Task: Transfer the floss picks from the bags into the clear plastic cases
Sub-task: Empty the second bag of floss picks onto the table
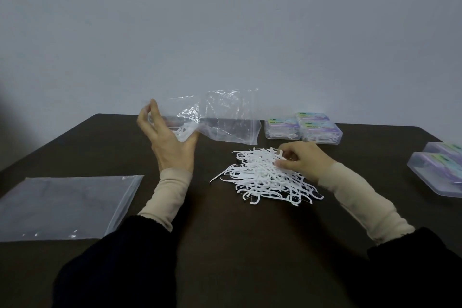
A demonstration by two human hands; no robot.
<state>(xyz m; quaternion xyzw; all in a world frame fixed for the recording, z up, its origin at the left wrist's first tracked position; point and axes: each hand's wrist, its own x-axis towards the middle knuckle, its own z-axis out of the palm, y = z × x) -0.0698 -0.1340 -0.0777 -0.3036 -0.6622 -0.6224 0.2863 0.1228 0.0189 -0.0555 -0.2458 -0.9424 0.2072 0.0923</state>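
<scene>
1. Left hand raised above the table, far-left of centre, fingers curled round a clear case with a few picks inside. Case mostly hidden behind the hand and bag film.
2. Clear zip bag hangs crumpled and tilted just right of the left hand, touching or overlapping the case; can't tell whether the hand grips the bag too. Bag looks empty.
3. Right hand down on the right edge of the floss pick pile, fingers curled, thumb and fingertips pinching picks.
4. Pile is loose and tangled, flat on the table at centre, between the two hands and nearer the right one.
5. Filled cases: cluster of three with pastel labels at the far edge of the table, behind the right hand, touching each other.
6. Two more cases at the right edge, side by side, partly cut off by the frame.
7. Second bag lies flat at near left, well apart from the pile.
8. Sleeves: beige cuffs under dark outer sleeves.
</scene>
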